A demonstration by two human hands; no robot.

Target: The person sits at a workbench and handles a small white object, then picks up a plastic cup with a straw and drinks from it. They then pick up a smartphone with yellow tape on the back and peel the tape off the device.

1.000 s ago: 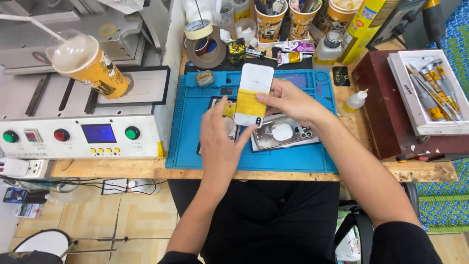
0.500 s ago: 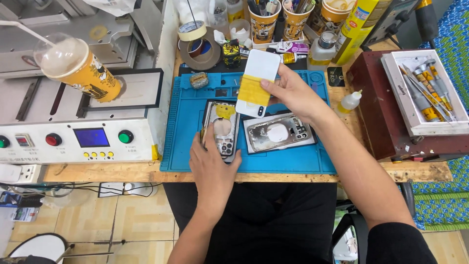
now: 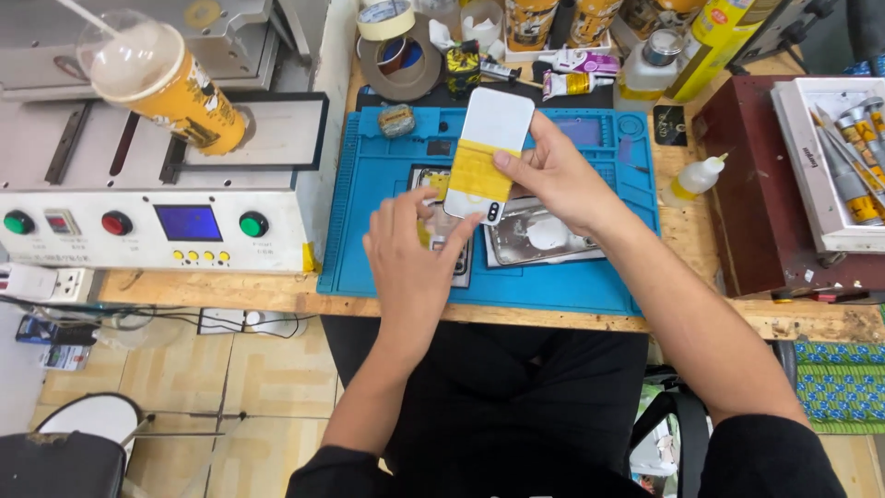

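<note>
right hand (image 3: 553,171): pinches white-and-yellow panel (image 3: 487,152), lifted above blue mat (image 3: 369,231). left hand (image 3: 410,254): moved up since earlier, fingertips now touching panel's lower edge, apparently steadying it.

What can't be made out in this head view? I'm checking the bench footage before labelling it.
- Phone body on the blue silicone mat: mostly covered by the left hand.
- Silver metal phone frame: partly behind the right hand.
- White panel with yellow film: its far side is unseen, and its small lower details are too tiny.
- Cups and bottles along the top: cut off by the picture edge.
</note>
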